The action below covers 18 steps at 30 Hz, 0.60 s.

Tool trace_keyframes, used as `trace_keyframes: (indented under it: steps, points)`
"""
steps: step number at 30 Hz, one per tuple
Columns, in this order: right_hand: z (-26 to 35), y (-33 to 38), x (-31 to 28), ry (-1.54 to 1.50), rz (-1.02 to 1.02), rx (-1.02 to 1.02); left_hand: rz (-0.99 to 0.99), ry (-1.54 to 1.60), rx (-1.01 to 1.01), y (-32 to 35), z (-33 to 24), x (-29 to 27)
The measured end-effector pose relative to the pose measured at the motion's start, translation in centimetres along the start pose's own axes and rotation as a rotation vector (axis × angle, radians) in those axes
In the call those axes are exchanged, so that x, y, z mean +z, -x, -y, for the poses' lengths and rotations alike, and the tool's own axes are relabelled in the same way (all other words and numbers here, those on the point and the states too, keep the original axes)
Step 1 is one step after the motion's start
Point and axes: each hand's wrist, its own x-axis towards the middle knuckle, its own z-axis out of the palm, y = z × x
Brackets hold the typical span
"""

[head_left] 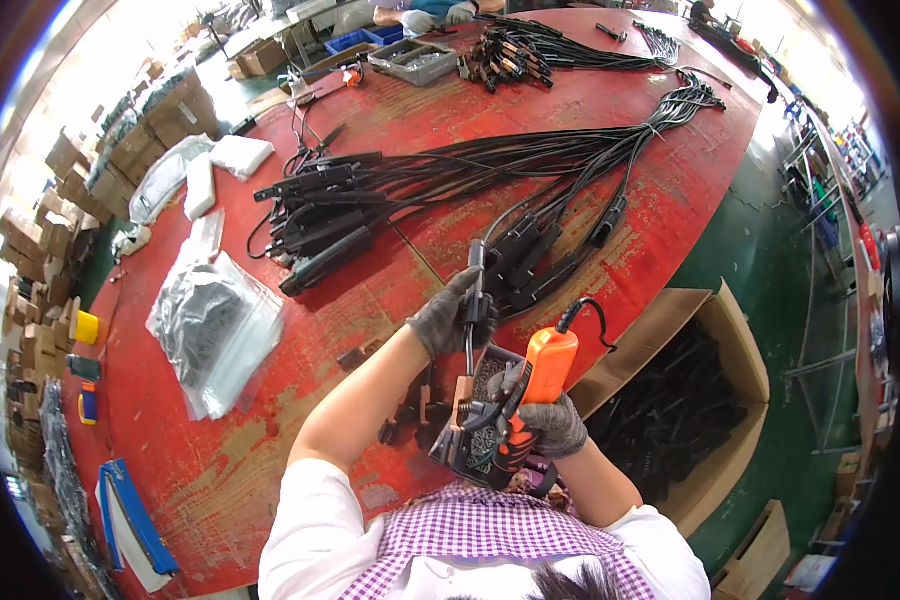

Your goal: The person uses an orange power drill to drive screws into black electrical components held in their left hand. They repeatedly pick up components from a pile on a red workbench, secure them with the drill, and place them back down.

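A worn red table (390, 130) fills the scene. To the right, off its edge, stands an open cardboard box (740, 350) of dark parts. Black cable bundles (450, 175) fan across the middle, clear plastic bags (215, 325) lie left. Near the person, the gloved left hand (450, 318) is closed around a black clamp handle (476, 300) held upright over a small tray (482, 385). The gloved right hand (552, 420) grips an orange power screwdriver (538, 385), just beside the clamp.

The table (300, 480) is red-painted wood, worn rough. Both hands wear matt grey knit gloves; the right grip (555, 425) holds a glossy orange plastic screwdriver (540, 385). Clear glossy plastic bags (215, 330) lie toward the left edge.
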Motion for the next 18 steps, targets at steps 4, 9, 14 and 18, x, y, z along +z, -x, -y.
trace_keyframes:
  steps: [4, 9, 14, 18]
  points:
    - [0.1, 0.3, 0.2, -0.037, -0.092, -0.007, -0.084, -0.091, 0.040, -0.1, 2.4, -0.3]
    - [-0.9, -0.1, -1.9, -0.044, -0.104, 0.067, -0.121, 0.095, 0.060, 5.0, 7.2, 0.0]
    - [-1.2, 0.0, -0.7, 0.097, -0.151, 0.097, -0.055, 0.068, 0.027, 6.6, 6.1, 1.0]
    - [-0.4, -0.5, -0.2, 0.187, -0.237, 0.086, -0.235, -0.018, 0.090, 5.9, 7.0, 1.3]
